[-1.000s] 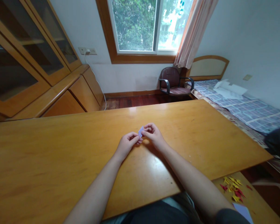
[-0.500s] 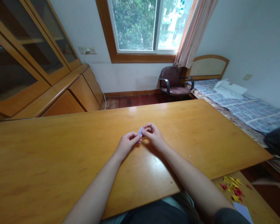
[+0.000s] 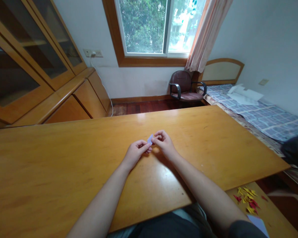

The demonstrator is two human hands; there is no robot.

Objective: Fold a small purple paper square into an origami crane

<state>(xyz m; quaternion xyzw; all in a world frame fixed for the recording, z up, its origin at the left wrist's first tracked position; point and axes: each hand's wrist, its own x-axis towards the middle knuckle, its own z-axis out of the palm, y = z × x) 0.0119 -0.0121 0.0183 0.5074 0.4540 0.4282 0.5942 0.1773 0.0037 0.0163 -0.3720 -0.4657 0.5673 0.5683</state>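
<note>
A small pale purple piece of folded paper (image 3: pixel 150 139) is held just above the wooden table (image 3: pixel 64 165), near its middle. My left hand (image 3: pixel 135 152) pinches the paper's lower edge with fingers curled. My right hand (image 3: pixel 163 142) pinches the same paper from the right, fingertips pressed together on it. Both forearms rest on the tabletop.
Several small yellow and red folded paper pieces (image 3: pixel 248 199) lie on a lower wooden surface at the bottom right, beside a pale purple sheet (image 3: pixel 258 224). A chair (image 3: pixel 183 87) stands beyond the table, a bed (image 3: pixel 258 112) at the right, cabinets (image 3: pixel 39 72) at the left.
Almost nothing has changed. Both hands stay pinched on the small paper, with only slight finger shifts.
</note>
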